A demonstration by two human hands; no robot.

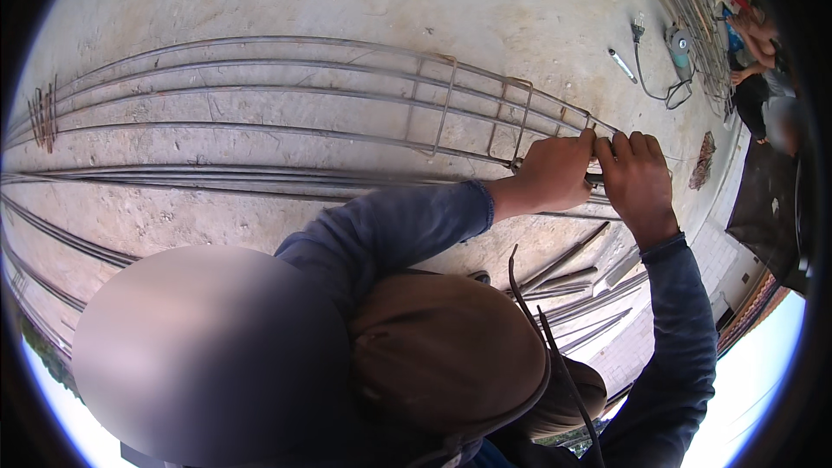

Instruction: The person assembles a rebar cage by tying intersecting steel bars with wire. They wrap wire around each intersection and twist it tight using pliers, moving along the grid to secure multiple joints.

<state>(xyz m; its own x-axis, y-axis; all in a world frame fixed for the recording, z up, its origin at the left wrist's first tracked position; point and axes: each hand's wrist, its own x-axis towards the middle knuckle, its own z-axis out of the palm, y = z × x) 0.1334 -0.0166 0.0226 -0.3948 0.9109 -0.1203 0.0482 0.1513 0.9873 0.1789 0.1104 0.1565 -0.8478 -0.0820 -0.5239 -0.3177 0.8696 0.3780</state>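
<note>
— What are those hands on?

— A rebar cage point(364, 95): 4 long grey steel bars laid side by side on the concrete floor point(485, 0), boxed by 2 rusty rectangular stirrups point(433, 104). It runs from the floor's left edge to near the right edge.

— And the hands?

— The left hand point(555, 172) is curled shut around the cage's right end. The right hand point(637, 178) touches it, fingers point(637, 146) folded down over a bar. A dark tool point(594, 179) shows between them; which hand holds it, I cannot tell.

— Anything nearby?

— Loose bars point(568, 282) below the hands, an angle grinder point(679, 48) near the top right corner, another person point(752, 26) beyond it.
</note>
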